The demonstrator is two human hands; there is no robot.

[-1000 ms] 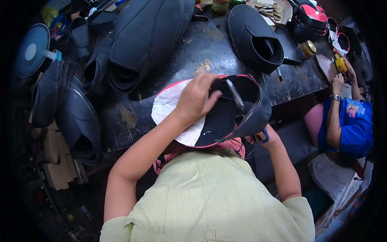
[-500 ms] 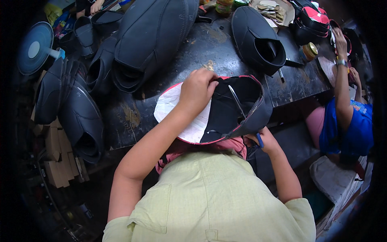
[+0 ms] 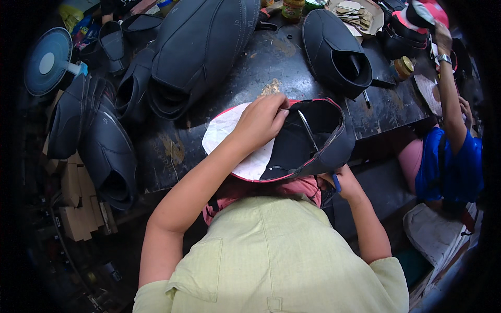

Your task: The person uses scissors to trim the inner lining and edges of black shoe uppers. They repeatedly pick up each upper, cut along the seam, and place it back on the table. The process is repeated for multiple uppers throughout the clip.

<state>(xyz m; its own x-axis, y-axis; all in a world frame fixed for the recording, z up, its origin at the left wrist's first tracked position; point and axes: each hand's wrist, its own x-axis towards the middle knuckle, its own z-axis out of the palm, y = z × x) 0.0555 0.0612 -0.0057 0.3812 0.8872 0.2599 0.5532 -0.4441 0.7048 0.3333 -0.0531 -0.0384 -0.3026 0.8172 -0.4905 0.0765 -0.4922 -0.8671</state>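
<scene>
Shoe upper (image 3: pixel 336 148), black with a red edge and a white lining (image 3: pixel 224 131) at its left end, is held in front of the worker's pale green shirt (image 3: pixel 250 245), at the near edge of the scuffed black workbench (image 3: pixel 274 62). From where I stand, the left hand (image 3: pixel 263 119) lies across it, thumb and fingers bent together, pinching it where white meets black. The right hand (image 3: pixel 348 183) is curled around the blue handle of a pair of scissors (image 3: pixel 337 182) below the upper's right end (the fingertips are mostly hidden from me), and a slim metal blade shows inside the opening. Beyond, another black upper (image 3: pixel 334 44) sits on the bench, a pen (image 3: pixel 367 98) near its heel and a gold-lidded jar (image 3: pixel 403 68) further right. More dark uppers (image 3: pixel 201 57) crowd the left side, near a blue fan (image 3: pixel 47 62). At the far right a co-worker in a blue shirt (image 3: pixel 443 167) has one arm raised, that hand (image 3: pixel 443 40) at a pink, white and black piece (image 3: pixel 430 14).
</scene>
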